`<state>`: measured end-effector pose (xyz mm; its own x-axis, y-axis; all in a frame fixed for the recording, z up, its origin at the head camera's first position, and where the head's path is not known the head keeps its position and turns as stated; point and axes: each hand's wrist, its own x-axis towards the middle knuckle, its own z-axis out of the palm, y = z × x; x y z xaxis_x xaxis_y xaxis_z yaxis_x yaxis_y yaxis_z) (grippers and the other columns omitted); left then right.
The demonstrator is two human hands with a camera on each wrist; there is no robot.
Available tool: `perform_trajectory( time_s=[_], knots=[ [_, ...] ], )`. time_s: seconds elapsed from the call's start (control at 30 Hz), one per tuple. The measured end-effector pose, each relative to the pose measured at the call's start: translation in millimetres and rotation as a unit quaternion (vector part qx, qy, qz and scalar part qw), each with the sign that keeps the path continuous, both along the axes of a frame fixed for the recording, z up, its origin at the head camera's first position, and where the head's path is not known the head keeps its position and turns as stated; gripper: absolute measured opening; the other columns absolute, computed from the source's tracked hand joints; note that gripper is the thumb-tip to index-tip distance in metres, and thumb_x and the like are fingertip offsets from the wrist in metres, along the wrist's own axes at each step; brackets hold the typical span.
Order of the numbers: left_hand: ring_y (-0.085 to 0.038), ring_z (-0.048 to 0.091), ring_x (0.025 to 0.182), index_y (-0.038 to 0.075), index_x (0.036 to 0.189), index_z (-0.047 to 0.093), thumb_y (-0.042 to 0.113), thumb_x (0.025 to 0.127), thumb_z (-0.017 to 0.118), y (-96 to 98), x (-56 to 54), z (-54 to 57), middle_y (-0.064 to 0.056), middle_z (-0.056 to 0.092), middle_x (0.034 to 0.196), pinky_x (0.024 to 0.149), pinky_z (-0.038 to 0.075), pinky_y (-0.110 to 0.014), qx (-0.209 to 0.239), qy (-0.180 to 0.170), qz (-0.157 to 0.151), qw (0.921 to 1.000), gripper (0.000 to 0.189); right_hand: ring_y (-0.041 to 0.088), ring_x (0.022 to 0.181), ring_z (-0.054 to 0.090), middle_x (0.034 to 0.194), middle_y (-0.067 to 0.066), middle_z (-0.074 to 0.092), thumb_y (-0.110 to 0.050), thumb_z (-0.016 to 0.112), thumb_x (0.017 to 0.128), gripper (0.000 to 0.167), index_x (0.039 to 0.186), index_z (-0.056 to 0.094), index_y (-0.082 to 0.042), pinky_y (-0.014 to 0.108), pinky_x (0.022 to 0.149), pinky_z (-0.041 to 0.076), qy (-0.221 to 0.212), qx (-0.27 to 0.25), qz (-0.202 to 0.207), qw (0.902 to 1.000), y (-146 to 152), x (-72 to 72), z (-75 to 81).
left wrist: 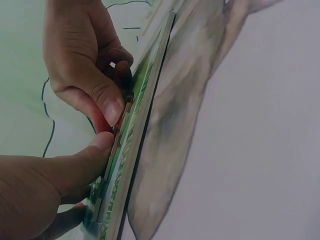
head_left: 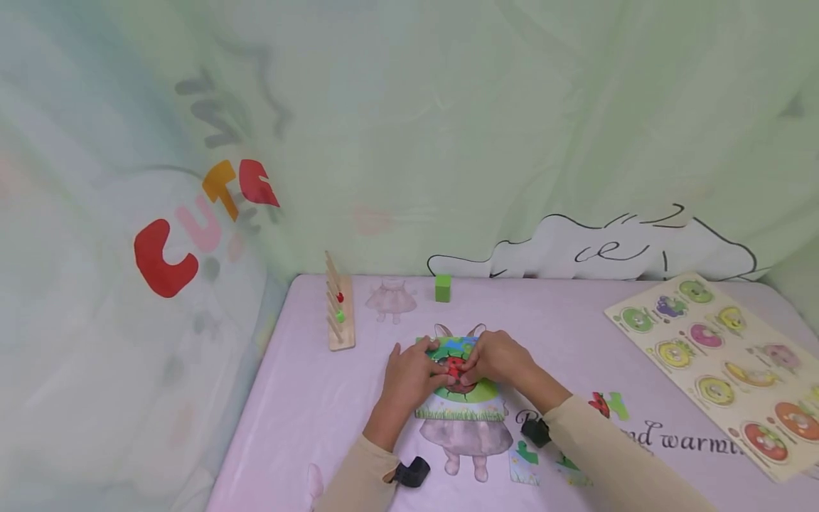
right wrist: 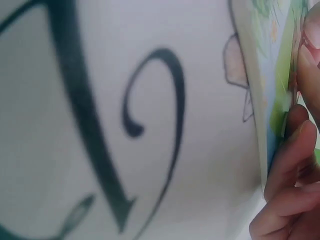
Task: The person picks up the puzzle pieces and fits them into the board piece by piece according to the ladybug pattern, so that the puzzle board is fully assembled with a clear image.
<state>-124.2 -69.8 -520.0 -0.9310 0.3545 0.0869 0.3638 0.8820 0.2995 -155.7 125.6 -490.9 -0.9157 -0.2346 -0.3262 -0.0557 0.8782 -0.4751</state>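
Observation:
A ladybug puzzle board [head_left: 459, 413] lies on the table with both hands over it. My right hand [head_left: 505, 358] has its thumb and forefinger pinched at a red ladybug puzzle piece [head_left: 456, 364] in the middle of the picture. Most of that piece is hidden by the fingers. From the left side, my left hand [head_left: 409, 373] rests on the board, its thumb touching near the same spot and its fingers spread toward the upper left corner. In the left wrist view the left thumb [left wrist: 92, 152] meets the right hand's fingertips above the board's raised pieces.
Loose puzzle pieces lie by the right forearm: a green and pale blue one [head_left: 525, 459], a partly covered one [head_left: 574, 469] and red-and-green ones [head_left: 608, 405]. A wooden peg rack [head_left: 346, 336] and a green block [head_left: 443, 289] stand farther back. A fruit puzzle board [head_left: 710, 373] is at right.

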Motion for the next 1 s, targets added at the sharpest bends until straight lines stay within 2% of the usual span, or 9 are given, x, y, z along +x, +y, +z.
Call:
perform_trajectory(
  time_s=[0.2,0.3,0.47,0.57,0.67,0.83,1.0],
  knots=[
    [-0.015,0.054,0.139,0.034,0.098,0.083,0.05,0.082,0.079,1.5,2.0,1.6,0.008,0.066,0.139,0.113,0.039,-0.064,-0.003,-0.012,0.001,0.9999,0.022,0.008,0.074,0.061,0.075,-0.007,0.077,-0.027,0.094,0.071,0.014,0.08,0.085,-0.022,0.027,0.064,0.046,-0.001,-0.049,0.017,0.9986,6,5.2,-0.1],
    [-0.015,0.054,0.139,0.033,0.097,0.084,0.049,0.082,0.08,1.2,2.3,2.6,0.008,0.067,0.138,0.112,0.04,-0.064,-0.005,-0.009,0.001,0.9999,0.022,0.007,0.073,0.058,0.076,-0.006,0.077,-0.024,0.091,0.075,0.016,0.088,0.085,-0.018,0.026,0.065,0.044,-0.003,-0.084,0.051,0.9951,11,5.4,0.7],
    [-0.016,0.056,0.138,0.032,0.098,0.084,0.048,0.083,0.08,0.5,1.8,4.2,0.007,0.066,0.139,0.112,0.04,-0.064,-0.006,-0.005,-0.004,1.0,0.023,0.01,0.077,0.051,0.089,-0.002,0.075,-0.025,0.086,0.081,0.025,0.103,0.083,-0.014,0.025,0.068,0.041,0.005,-0.121,0.121,0.9852,25,4.9,3.2],
    [-0.018,0.057,0.136,0.031,0.099,0.084,0.049,0.082,0.08,0.5,1.3,5.3,0.006,0.067,0.139,0.112,0.04,-0.065,-0.004,-0.004,-0.005,1.0,0.026,0.009,0.08,0.051,0.096,-0.004,0.075,-0.029,0.085,0.082,0.028,0.107,0.082,-0.016,0.024,0.07,0.041,0.024,-0.121,0.14,0.9824,37,6.7,1.5],
    [-0.018,0.058,0.134,0.03,0.099,0.084,0.05,0.081,0.08,0.5,0.6,4.7,0.006,0.067,0.138,0.111,0.04,-0.065,-0.004,-0.004,0.0,1.0,0.027,0.006,0.077,0.052,0.091,-0.008,0.074,-0.03,0.084,0.083,0.029,0.109,0.082,-0.017,0.023,0.068,0.044,0.05,-0.118,0.134,0.9826,51,10.4,1.1],
    [-0.015,0.06,0.131,0.029,0.098,0.084,0.049,0.08,0.081,1.1,-1.0,1.9,0.007,0.068,0.136,0.113,0.038,-0.064,0.013,-0.017,0.014,0.9997,0.028,0.002,0.073,0.053,0.083,-0.013,0.069,-0.03,0.085,0.083,0.025,0.104,0.082,-0.017,0.022,0.065,0.047,0.091,-0.109,0.094,0.9853,79,18.6,5.8],
    [-0.015,0.061,0.13,0.029,0.099,0.083,0.05,0.08,0.081,0.2,-1.9,1.1,0.008,0.067,0.137,0.114,0.037,-0.064,0.015,-0.021,0.019,0.9995,0.028,0.003,0.072,0.051,0.084,-0.012,0.069,-0.031,0.086,0.08,0.024,0.1,0.081,-0.018,0.021,0.063,0.045,0.092,-0.082,0.057,0.9907,108,28.5,8.9]
  ],
)
